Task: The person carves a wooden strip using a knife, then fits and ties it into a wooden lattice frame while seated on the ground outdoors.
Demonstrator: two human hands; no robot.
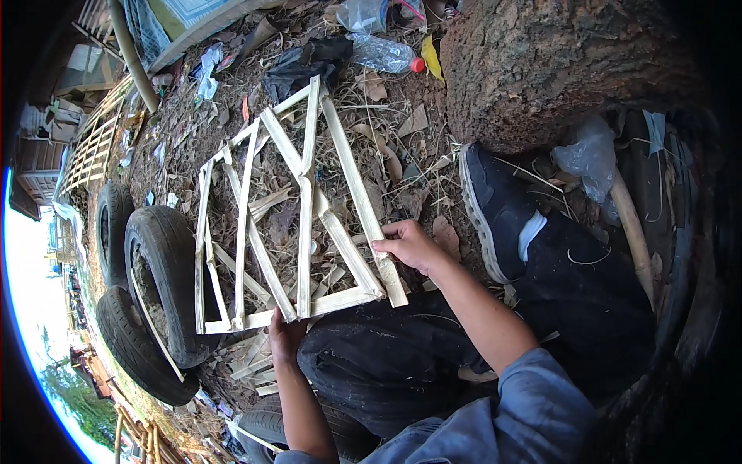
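A flat lattice frame of pale split bamboo strips, crossed in slanting and upright lines, is held above the littered ground in front of my lap. My left hand grips the frame's near strip from below, its fingers partly hidden behind it. Toward the frame's right side, my right hand is closed on the outermost bamboo strip, thumb on top. That strip's near end sticks out past the near edge of the frame.
Old tyres lie to the left. A thick tree trunk stands at far right, near my shoe. A clear plastic bottle and black plastic bag lie beyond the frame. Bamboo offcuts lie beside my left arm.
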